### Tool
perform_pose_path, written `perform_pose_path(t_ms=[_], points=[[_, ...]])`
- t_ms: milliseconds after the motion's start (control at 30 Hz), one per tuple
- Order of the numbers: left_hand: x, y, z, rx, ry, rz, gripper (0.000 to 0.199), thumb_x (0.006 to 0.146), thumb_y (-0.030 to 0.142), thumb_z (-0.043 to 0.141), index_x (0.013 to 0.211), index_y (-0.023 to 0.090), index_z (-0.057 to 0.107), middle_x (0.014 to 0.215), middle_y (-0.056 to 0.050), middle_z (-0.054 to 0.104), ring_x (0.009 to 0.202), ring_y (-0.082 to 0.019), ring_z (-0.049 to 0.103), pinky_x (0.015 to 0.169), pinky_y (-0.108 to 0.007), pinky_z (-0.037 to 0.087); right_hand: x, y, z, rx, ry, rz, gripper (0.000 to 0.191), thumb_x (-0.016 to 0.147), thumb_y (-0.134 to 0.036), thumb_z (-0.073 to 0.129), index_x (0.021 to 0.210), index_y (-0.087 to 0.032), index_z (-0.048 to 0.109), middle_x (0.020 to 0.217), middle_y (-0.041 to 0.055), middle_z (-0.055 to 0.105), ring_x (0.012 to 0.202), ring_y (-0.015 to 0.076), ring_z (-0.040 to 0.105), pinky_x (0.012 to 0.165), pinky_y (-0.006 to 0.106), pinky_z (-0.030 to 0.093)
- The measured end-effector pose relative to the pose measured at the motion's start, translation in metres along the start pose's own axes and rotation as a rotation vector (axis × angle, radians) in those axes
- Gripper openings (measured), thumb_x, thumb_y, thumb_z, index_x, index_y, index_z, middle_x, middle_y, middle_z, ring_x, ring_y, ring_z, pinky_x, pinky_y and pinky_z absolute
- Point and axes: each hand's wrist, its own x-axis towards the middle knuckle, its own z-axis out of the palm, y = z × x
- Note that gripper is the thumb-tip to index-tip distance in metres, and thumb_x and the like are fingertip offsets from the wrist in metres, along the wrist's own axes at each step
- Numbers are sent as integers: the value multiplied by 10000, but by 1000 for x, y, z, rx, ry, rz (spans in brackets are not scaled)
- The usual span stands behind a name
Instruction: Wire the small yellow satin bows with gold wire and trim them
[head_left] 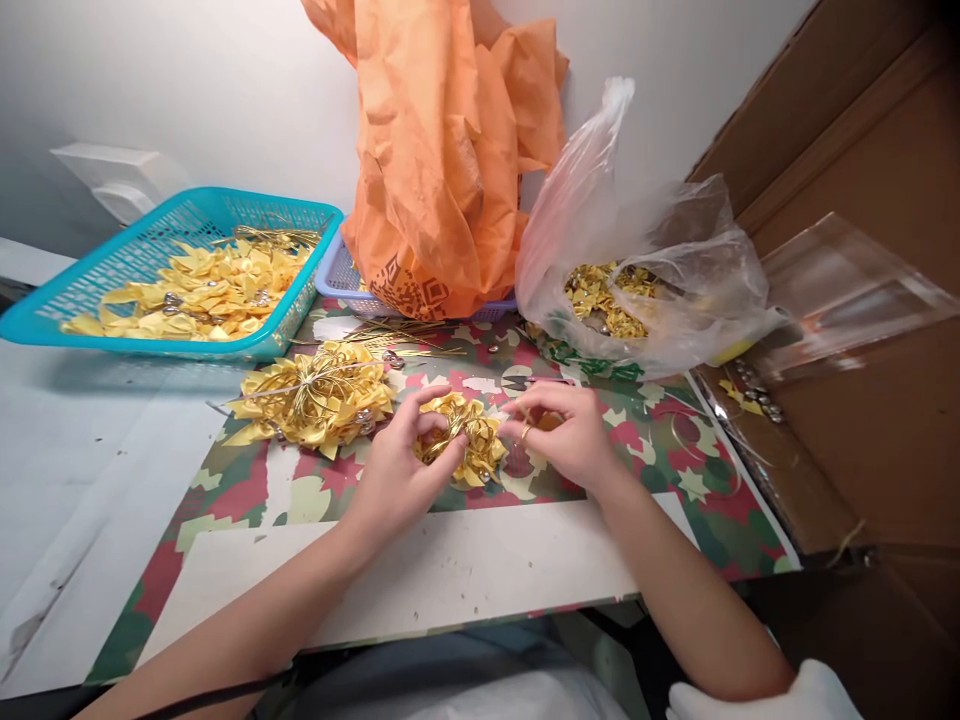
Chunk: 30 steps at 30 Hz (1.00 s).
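the bows (463, 440) you're working are a small bunch of gold ribbon, and they look light, soft and easily crushed, with a slick satin face that will likely slide under a loose pinch. thin gold wire seems to run through them, so take hold at the knotted middle, not at the floppy loops. pulling on a loop would probably deform it.

the bunch sits on the desk (450, 570), on the camouflage mat (675, 450), right between your hands. your left hand (397, 470) is curled round its left side, thumb and fingers pinching into the ribbon. your right hand (566, 430) touches its right edge, fingertips drawn together as if nipping a wire end; what exactly it grips is too small to tell.

a larger tied bundle (311, 400) lies just left of your left hand, apart from it. behind it the blue basket (90, 300) holds loose bows, and a clear bag (637, 280) with more stands beyond your right hand, beside an orange bag (442, 150).
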Motion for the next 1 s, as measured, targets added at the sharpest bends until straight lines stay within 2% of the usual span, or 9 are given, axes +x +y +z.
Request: perform_pose_path(t_ms=[67, 133, 200, 333, 433, 533, 667, 733, 1000], points=[[0, 0, 0, -14, 0, 5, 439, 856, 288, 591, 1274, 226, 472, 747, 45, 564, 704, -128, 562, 687, -242, 431, -2, 1, 6, -77, -109, -33, 109, 707, -214, 799, 799, -201, 743, 725, 4, 679, 602, 112, 581, 527, 229, 447], [0, 0, 0, -8, -7, 8, 433, 857, 284, 589, 1270, 223, 473, 745, 46, 566, 695, -126, 562, 687, -241, 433, -3, 3, 11, -153, -121, -76, 95, 723, -199, 783, 810, -211, 747, 747, 8, 698, 646, 132, 610, 603, 261, 471], [0, 1, 0, 8, -11, 13, 427, 856, 280, 589, 1264, 220, 476, 743, 47, 569, 689, -125, 565, 690, -242, 435, -4, 5, 15, -219, -75, -123, 34, 759, -186, 738, 759, -218, 728, 715, 1, 695, 657, 147, 622, 673, 299, 474], [0, 2, -1, 16, 2, 18, 421, 849, 276, 591, 1251, 215, 481, 740, 46, 572, 702, -131, 580, 709, -249, 444, -5, 7, 18, -263, 52, -206, 108, 794, -162, 618, 705, -217, 645, 723, 4, 694, 694, 166, 642, 762, 349, 463], [-1, 3, -1, 8, -7, 7, 429, 847, 273, 590, 1256, 208, 479, 731, 47, 570, 692, -131, 575, 699, -250, 438, -6, 7, 19, -268, 46, -247, 89, 786, -161, 576, 721, -217, 600, 789, 13, 712, 782, 186, 675, 827, 377, 438], [-1, 3, -2, 2, -14, 1, 436, 849, 275, 587, 1265, 209, 474, 736, 47, 573, 684, -127, 564, 678, -241, 428, -7, 10, 21, -267, 13, -258, 46, 765, -184, 629, 782, -217, 602, 804, 11, 722, 774, 195, 684, 834, 383, 418], [-2, 3, -2, -1, -20, -1, 435, 855, 279, 584, 1271, 213, 475, 740, 48, 571, 693, -124, 558, 691, -240, 424, -9, 13, 25, -269, 26, -261, 66, 773, -165, 636, 799, -220, 611, 680, -29, 691, 569, 138, 608, 826, 381, 413], [-2, 3, -2, -7, -22, -3, 437, 858, 282, 582, 1275, 213, 473, 738, 49, 569, 691, -124, 556, 690, -242, 423, -10, 13, 26, -273, 45, -278, 81, 773, -142, 602, 767, -223, 599, 644, -42, 673, 526, 122, 573, 841, 388, 411], [-1, 4, -2, -8, -13, -3, 432, 849, 269, 586, 1261, 209, 473, 743, 49, 563, 683, -126, 565, 689, -247, 431, -11, 13, 31, -262, 95, -301, 172, 727, -112, 530, 833, -239, 577, 716, -29, 693, 582, 146, 596, 837, 390, 442]])
